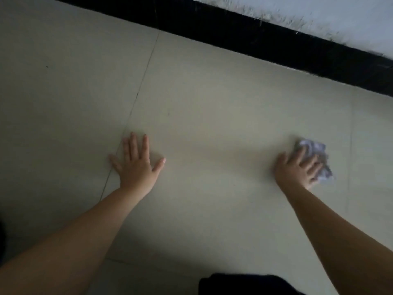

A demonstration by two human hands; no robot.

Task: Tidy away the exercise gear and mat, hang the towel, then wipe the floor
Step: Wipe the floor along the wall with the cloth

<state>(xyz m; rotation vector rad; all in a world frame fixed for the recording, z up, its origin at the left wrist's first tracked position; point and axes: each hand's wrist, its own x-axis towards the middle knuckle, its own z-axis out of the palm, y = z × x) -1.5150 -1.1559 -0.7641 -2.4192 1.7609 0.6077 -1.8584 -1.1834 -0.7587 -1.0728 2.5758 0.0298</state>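
1. Head view: the camera looks down on a pale tiled floor (202, 99), with thin grout lines running across it, one slanting from the upper middle down toward the left.
2. The left hand (136, 165) lies flat on the floor, palm down, its fingers (133, 143) straight and spread, the thumb held out to the right. It holds nothing. The heel of the hand sits over the slanting grout line.
3. The left forearm reaches in from the lower left corner, bare.
4. The right hand (297, 167) rests on a crumpled cloth (316, 154), light in colour with a faint pattern, which lies on the floor at the right of the frame. The fingers (306, 160) lie over the cloth and press it down; motion blur hides whether they curl round it or stay straight, so I cannot tell the grip for sure.
5. The cloth shows beyond and to the right of the fingertips, touching the floor, well apart from the left hand.
6. The right forearm comes in from the lower right corner, also bare.
7. A black skirting band (265, 37) runs diagonally across the top, with a white wall (340, 15) above it, scuffed along the join.
8. A dark shape (244, 284), likely clothing, sits at the bottom edge between the two arms.
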